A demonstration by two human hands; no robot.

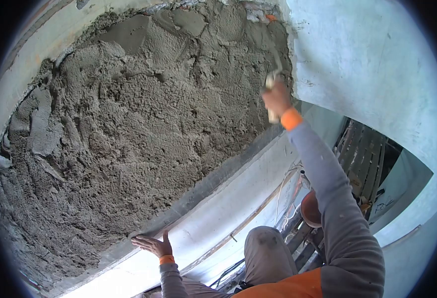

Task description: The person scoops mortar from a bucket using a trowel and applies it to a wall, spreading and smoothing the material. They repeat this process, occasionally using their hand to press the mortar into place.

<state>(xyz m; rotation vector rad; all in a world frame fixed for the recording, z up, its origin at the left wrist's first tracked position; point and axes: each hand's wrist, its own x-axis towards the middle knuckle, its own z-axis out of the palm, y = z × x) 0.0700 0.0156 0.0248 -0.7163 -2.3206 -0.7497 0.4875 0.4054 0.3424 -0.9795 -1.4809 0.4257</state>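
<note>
Gripping a pale tool (273,117), the right hand (278,98) stands at the right margin of the mortar (144,134), which fills the upper left and centre of the frame. Its fingers are closed around the tool; both are blurred, and whether the tool's face touches the mortar cannot be told. The left hand (151,245), at lower centre, holds nothing: its fingers are extended, thumb apart, at the smooth strip (198,191) along the mortar's lower edge; how much weight it bears, if any, is unclear.

Risks, as judged: (a) at upper right, a tool edge tilted too steeply could gouge the mortar or scrape the adjoining pale wall (362,54); (b) across the coarse centre, uneven pressure could leave ridges and pits, unlike the smoother patches (126,32) at upper left, and a heavy stroke could pull loose a poorly bonded lump; (c) at lower centre, leaning on the left hand could mark the strip, should it be soft; (d) at lower right, falling mortar could land in the bucket (310,208) or on the planks (360,154), and overreaching with the outstretched right arm (327,184) could upset balance.
</note>
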